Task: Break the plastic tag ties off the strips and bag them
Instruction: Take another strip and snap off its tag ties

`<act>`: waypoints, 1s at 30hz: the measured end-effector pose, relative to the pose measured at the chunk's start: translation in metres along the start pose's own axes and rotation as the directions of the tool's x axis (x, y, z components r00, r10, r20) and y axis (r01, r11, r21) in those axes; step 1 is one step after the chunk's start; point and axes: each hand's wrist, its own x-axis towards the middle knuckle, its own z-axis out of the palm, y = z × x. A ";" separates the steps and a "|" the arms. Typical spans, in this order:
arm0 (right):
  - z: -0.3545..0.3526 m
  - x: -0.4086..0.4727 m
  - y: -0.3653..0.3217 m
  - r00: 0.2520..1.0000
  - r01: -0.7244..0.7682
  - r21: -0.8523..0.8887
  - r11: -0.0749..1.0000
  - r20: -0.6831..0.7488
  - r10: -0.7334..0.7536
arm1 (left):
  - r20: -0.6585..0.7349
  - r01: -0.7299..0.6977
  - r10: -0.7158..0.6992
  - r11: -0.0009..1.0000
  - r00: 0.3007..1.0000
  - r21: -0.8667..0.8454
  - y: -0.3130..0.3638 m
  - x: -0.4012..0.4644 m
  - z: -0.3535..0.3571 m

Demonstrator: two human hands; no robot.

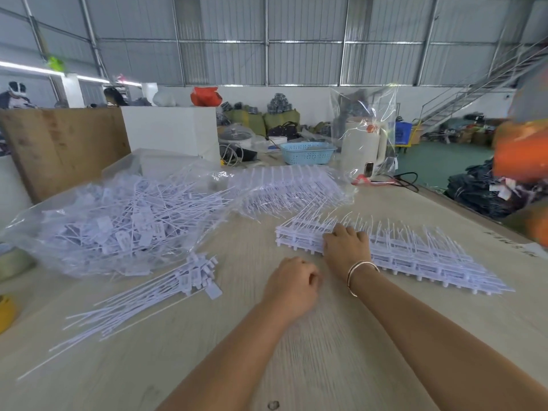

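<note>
- Right hand (pixel 345 247), right of centre, bracelet (pixel 360 275) on the wrist, fingers curled over the left end of the stack of white tag-tie strips (pixel 415 256), gripping its near edge.
- Left hand (pixel 292 284), just below and left of the right, loosely clenched above the wooden table (pixel 296 351), holding nothing visible, clear of the stack.
- Strips stacked flat, running from centre to the right edge of the frame, tie tails sticking upward.
- Bundle of loose broken-off tag ties (pixel 148 298) lying lower left, tag heads toward centre, tails fanned to the lower left.
- Clear plastic bag (pixel 118 221) full of loose ties at left.
- Second clear bag of uncut strips (pixel 290 188) beyond, upper centre.
- Blue basket (pixel 307 152) and white kettle (pixel 363 149) farther back.
</note>
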 end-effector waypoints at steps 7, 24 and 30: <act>0.006 0.013 0.009 0.998 -0.061 0.259 0.964 0.037 0.053 | -0.058 0.032 -0.027 0.997 0.998 0.077 0.004 0.032 0.014; -0.052 0.031 0.005 0.983 0.133 0.084 0.988 -0.137 -0.121 | -0.114 0.066 -0.035 0.957 0.993 0.281 0.002 0.050 0.033; -0.069 0.000 -0.026 0.963 0.267 -0.004 0.964 -0.021 -0.267 | -0.134 0.202 -0.344 0.777 0.929 -0.596 0.000 0.054 0.013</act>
